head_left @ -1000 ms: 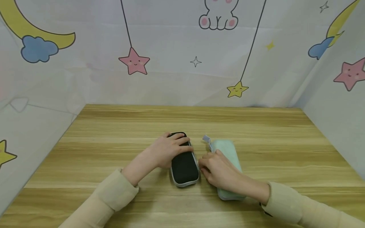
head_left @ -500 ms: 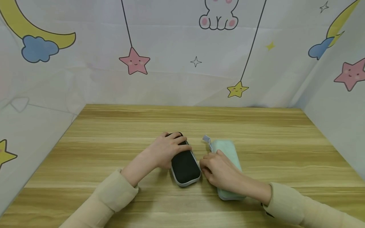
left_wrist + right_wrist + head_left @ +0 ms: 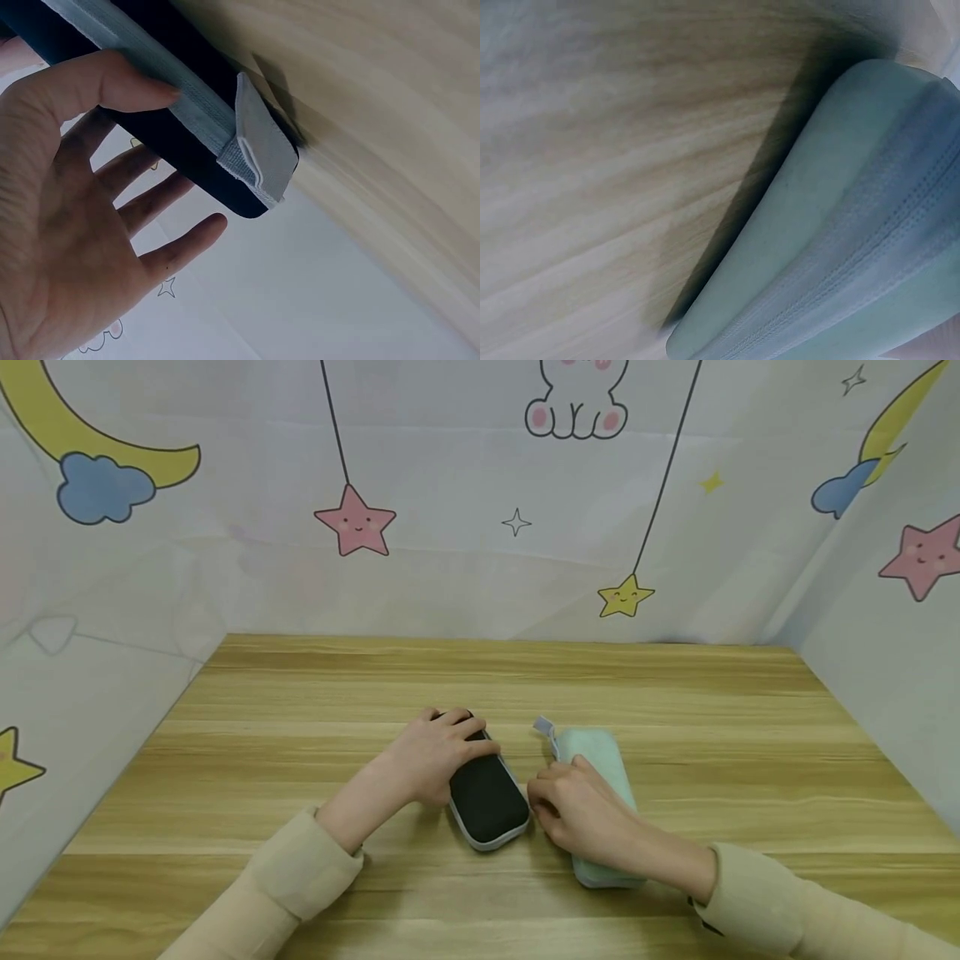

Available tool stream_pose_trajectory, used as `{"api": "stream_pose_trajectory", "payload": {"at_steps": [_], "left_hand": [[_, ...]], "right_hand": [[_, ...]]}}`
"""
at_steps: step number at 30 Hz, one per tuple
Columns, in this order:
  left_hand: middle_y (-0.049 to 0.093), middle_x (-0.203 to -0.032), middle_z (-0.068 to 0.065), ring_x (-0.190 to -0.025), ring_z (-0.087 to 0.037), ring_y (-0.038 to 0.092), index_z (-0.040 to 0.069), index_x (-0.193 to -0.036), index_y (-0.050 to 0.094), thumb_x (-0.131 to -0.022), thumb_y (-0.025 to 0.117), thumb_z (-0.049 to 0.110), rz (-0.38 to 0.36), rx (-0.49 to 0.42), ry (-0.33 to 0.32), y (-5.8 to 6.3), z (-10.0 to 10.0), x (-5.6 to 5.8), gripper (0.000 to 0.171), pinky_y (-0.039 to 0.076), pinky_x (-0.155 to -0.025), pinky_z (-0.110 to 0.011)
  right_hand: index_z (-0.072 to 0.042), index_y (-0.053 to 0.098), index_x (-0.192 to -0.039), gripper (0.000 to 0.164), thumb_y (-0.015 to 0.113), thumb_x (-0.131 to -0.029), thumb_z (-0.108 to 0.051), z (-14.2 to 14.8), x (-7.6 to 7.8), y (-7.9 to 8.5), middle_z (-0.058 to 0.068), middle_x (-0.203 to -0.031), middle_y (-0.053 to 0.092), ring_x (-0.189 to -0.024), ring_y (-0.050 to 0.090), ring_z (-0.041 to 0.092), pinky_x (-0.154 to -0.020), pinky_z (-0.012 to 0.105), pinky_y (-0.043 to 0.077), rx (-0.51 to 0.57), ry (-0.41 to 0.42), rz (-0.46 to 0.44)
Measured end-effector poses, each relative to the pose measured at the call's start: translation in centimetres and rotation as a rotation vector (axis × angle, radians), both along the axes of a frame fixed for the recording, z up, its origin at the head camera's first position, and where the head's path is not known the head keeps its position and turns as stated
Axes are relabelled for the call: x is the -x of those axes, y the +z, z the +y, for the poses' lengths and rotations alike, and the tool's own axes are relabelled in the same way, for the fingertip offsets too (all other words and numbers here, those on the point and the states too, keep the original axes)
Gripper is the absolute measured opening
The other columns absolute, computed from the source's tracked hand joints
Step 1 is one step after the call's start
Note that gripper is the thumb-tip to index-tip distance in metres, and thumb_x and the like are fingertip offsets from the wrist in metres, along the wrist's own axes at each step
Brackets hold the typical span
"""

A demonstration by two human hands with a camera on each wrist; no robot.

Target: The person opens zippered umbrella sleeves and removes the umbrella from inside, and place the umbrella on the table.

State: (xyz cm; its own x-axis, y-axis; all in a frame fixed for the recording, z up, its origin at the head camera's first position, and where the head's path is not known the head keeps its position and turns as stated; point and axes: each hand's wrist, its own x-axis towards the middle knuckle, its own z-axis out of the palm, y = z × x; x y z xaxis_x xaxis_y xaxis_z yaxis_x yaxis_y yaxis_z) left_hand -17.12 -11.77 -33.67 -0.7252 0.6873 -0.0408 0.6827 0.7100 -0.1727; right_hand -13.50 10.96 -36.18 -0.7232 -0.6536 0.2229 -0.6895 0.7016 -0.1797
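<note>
A black zip case with a grey zipper band lies on the table in the head view. My left hand grips its far part, fingers over the top. In the left wrist view, the thumb presses on the grey zipper band, near a folded fabric tab at the case's end. My right hand has its fingers curled in a pinch at the black case's right edge; the zipper pull there is hidden by the fingers. Below this hand lies a mint green zip case, its zipper band filling the right wrist view.
A grey-blue loop tab sticks out from the green case's far left corner. The wooden table meets a white patterned cloth at the back, with more cloth along both sides.
The near end of the black case has swung slightly right, and its far end slightly left with my left fingers. My right hand has shifted a little right. The green case stays put.
</note>
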Motion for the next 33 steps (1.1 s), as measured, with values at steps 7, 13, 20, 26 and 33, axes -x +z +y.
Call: {"api": "stream_pose_trajectory", "payload": {"at_steps": [7, 13, 20, 26, 33], "left_hand": [[0.051, -0.139, -0.003, -0.129, -0.027, 0.046, 0.033, -0.136, 0.052, -0.072, 0.078, 0.022, 0.002, 0.004, 0.013, 0.1, -0.2, -0.2, 0.070, 0.045, -0.097, -0.050], [0.053, -0.137, -0.004, -0.125, -0.028, 0.048, 0.033, -0.134, 0.053, -0.072, 0.077, 0.024, 0.008, 0.001, 0.025, 0.0, -0.3, -0.2, 0.067, 0.046, -0.097, -0.050], [0.054, -0.132, -0.004, -0.120, -0.029, 0.048, 0.033, -0.134, 0.054, -0.071, 0.077, 0.029, 0.006, 0.008, 0.046, -0.1, -0.5, -0.2, 0.067, 0.046, -0.095, -0.049], [0.054, -0.130, -0.004, -0.117, -0.028, 0.049, 0.032, -0.133, 0.054, -0.069, 0.077, 0.032, 0.024, 0.002, 0.050, -0.2, -0.7, -0.1, 0.068, 0.047, -0.092, -0.048], [0.056, -0.127, -0.005, -0.113, -0.028, 0.050, 0.031, -0.131, 0.057, -0.067, 0.079, 0.035, 0.048, -0.040, 0.043, -0.4, -1.2, -0.2, 0.068, 0.047, -0.089, -0.049]], "right_hand": [[-0.020, 0.060, -0.067, 0.020, 0.071, -0.078, -0.008, 0.1, 0.0, -0.1, -0.013, -0.063, 0.053, -0.060, 0.039, 0.001, -0.062, 0.020, 0.023, 0.005, -0.004, -0.003], [-0.020, 0.060, -0.067, 0.020, 0.071, -0.078, -0.008, 0.2, 0.0, 0.0, -0.013, -0.063, 0.053, -0.060, 0.039, 0.001, -0.062, 0.020, 0.022, 0.002, -0.007, -0.001], [-0.020, 0.060, -0.067, 0.020, 0.071, -0.079, -0.008, 0.2, 0.0, -0.1, -0.012, -0.063, 0.053, -0.060, 0.040, 0.001, -0.062, 0.020, 0.022, -0.011, -0.009, 0.019], [-0.019, 0.060, -0.067, 0.020, 0.071, -0.079, -0.008, 0.3, 0.0, -0.1, -0.012, -0.063, 0.053, -0.061, 0.039, 0.001, -0.063, 0.020, 0.022, -0.009, -0.008, 0.025], [-0.019, 0.060, -0.067, 0.019, 0.071, -0.078, -0.007, 0.3, 0.0, -0.1, -0.012, -0.063, 0.053, -0.061, 0.039, 0.001, -0.063, 0.020, 0.022, 0.002, -0.015, 0.021]]}}
